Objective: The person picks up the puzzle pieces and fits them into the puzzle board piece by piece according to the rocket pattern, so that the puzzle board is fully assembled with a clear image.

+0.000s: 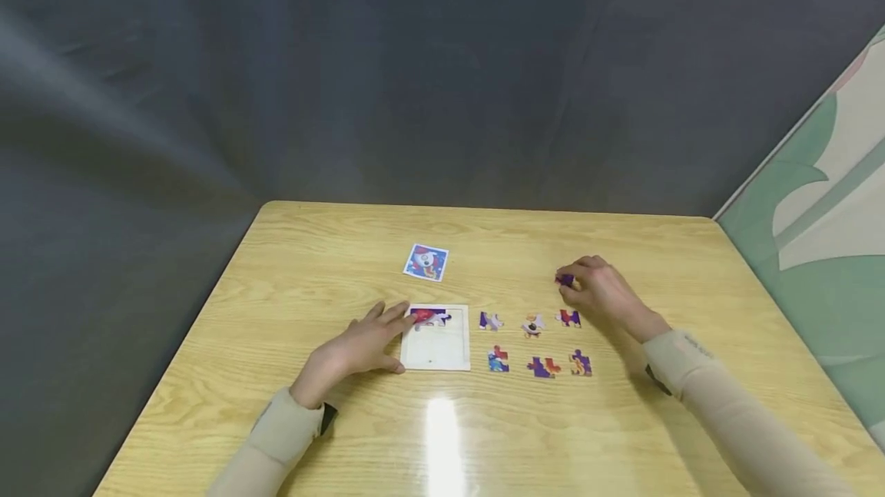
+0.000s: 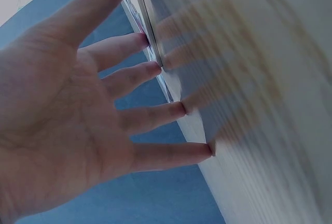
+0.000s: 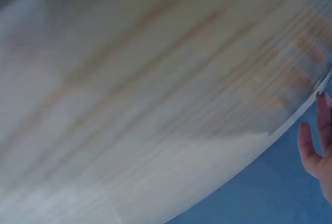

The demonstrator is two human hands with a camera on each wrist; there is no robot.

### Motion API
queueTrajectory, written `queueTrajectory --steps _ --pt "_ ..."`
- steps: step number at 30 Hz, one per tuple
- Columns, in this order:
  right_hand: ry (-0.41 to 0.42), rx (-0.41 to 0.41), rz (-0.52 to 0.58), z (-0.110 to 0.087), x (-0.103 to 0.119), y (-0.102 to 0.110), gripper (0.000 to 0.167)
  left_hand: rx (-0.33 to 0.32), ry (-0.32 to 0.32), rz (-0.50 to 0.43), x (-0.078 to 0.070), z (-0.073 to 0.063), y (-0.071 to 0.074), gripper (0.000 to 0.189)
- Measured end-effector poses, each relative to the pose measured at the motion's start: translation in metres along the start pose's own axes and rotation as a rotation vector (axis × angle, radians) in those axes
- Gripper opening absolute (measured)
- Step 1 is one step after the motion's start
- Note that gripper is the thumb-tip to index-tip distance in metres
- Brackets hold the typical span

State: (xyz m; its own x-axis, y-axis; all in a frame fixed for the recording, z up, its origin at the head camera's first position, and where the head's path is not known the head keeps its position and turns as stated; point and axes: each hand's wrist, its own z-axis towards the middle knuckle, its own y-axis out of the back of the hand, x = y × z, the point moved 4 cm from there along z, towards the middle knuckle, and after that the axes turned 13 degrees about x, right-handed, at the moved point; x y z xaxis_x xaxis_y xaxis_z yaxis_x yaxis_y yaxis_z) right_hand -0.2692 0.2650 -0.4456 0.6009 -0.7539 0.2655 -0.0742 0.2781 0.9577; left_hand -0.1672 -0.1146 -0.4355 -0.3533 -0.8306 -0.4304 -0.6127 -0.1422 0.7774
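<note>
A white square puzzle tray [image 1: 437, 347] lies on the wooden table, with joined red, white and purple pieces [image 1: 429, 317] in its upper left corner. My left hand [image 1: 362, 339] rests at the tray's left side, fingers spread and fairly straight, fingertips on its edge and the table; the left wrist view shows this hand [image 2: 88, 110] from the palm side. At the right, my right hand [image 1: 604, 293] pinches a dark purple puzzle piece [image 1: 565, 279] between thumb and fingers, low over the table. The right wrist view catches only some fingers [image 3: 324, 125] at its edge.
Loose puzzle pieces lie right of the tray in two rows, among them a white-and-purple one [image 1: 491, 321], a blue-and-red one [image 1: 498, 359] and a purple-and-orange one [image 1: 543, 367]. A small picture card [image 1: 425, 263] lies behind the tray. A dark curtain [image 1: 442, 82] hangs beyond the table.
</note>
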Motion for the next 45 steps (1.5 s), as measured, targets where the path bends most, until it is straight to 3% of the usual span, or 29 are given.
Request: queueTrajectory --steps 3,6,10,14,23,33,37,42,45 --pt "0.127 -0.094 -0.001 0.004 0.029 -0.003 0.029 0.005 0.002 0.002 0.000 0.000 -0.001 0.080" --pt "0.285 -0.135 0.028 0.017 0.077 -0.007 0.027 0.007 0.006 0.005 0.000 -0.001 -0.001 0.080" --pt "0.376 -0.034 0.057 0.037 0.134 -0.017 0.026 -0.002 0.008 0.014 0.000 -0.001 0.000 0.080" --pt "0.357 0.100 0.029 0.050 0.160 -0.030 0.027 -0.008 0.008 0.021 0.000 0.001 -0.001 0.080" --pt "0.328 0.183 -0.026 0.055 0.169 -0.046 0.027 -0.003 0.011 0.032 -0.004 -0.003 -0.005 0.080" --pt "0.339 0.096 -0.158 0.041 0.185 -0.045 0.017 0.012 0.003 0.034 -0.009 -0.011 -0.008 0.079" --pt "0.297 0.055 -0.190 0.039 0.189 -0.045 0.013 0.016 0.010 0.042 -0.008 -0.012 -0.007 0.079" --pt "0.246 0.068 -0.168 0.040 0.187 -0.043 0.013 0.002 0.008 0.042 -0.009 -0.010 -0.006 0.078" --pt "0.240 0.066 -0.093 0.036 0.180 -0.034 0.017 0.008 0.009 0.037 -0.010 -0.009 -0.007 0.078"
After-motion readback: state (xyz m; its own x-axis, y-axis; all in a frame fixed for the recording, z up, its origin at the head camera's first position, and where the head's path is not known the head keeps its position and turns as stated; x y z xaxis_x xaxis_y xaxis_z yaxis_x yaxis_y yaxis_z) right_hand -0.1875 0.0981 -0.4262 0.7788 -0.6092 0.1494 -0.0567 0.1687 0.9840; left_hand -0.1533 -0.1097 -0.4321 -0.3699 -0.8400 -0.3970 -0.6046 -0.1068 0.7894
